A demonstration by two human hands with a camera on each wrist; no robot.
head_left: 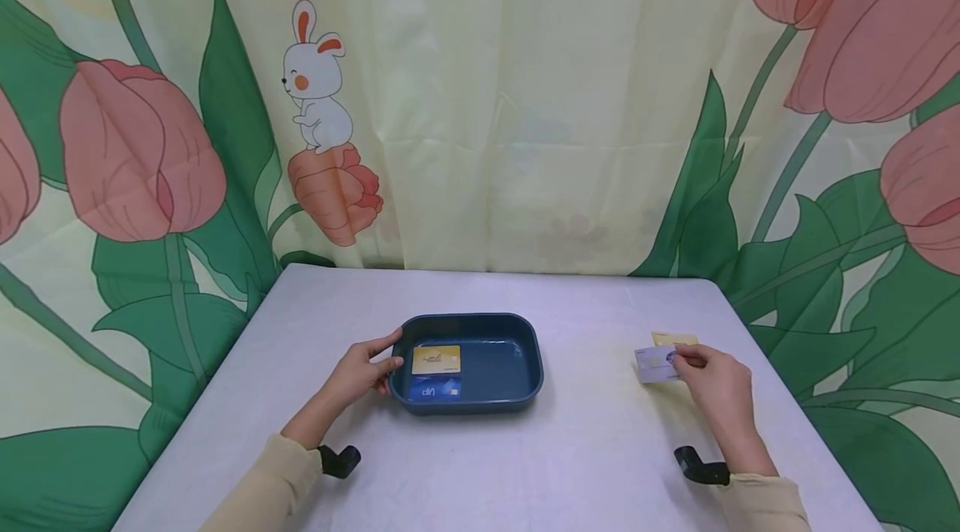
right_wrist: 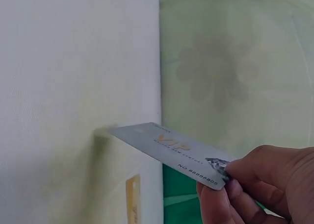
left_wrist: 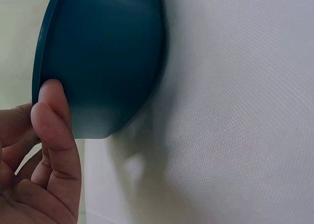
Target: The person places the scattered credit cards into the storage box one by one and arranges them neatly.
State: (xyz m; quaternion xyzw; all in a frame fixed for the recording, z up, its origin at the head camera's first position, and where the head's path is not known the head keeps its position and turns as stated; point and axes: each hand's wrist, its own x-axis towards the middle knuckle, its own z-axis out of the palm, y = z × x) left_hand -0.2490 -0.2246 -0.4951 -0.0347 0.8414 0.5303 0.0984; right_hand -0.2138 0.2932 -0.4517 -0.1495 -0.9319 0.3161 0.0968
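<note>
A dark blue rectangular tray (head_left: 501, 407) stands on the white table, left of the middle. Inside it, at its left end, lie a gold card (head_left: 436, 359) and a blue VIP card (head_left: 435, 388). My left hand (head_left: 360, 367) grips the tray's left rim; the left wrist view shows its fingers against the outer wall (left_wrist: 105, 62). At the right, my right hand (head_left: 716, 386) pinches a silver VIP card (right_wrist: 171, 153) by one end between thumb and fingers, raised above the table. Another gold card (head_left: 673, 338) lies on the table behind it, partly covered in the head view.
The white table (head_left: 592, 465) reaches back to a curtain (head_left: 525, 98) printed with tulips and a rabbit. Each wrist wears a black camera mount, one at the left (head_left: 340, 462) and one at the right (head_left: 701, 467).
</note>
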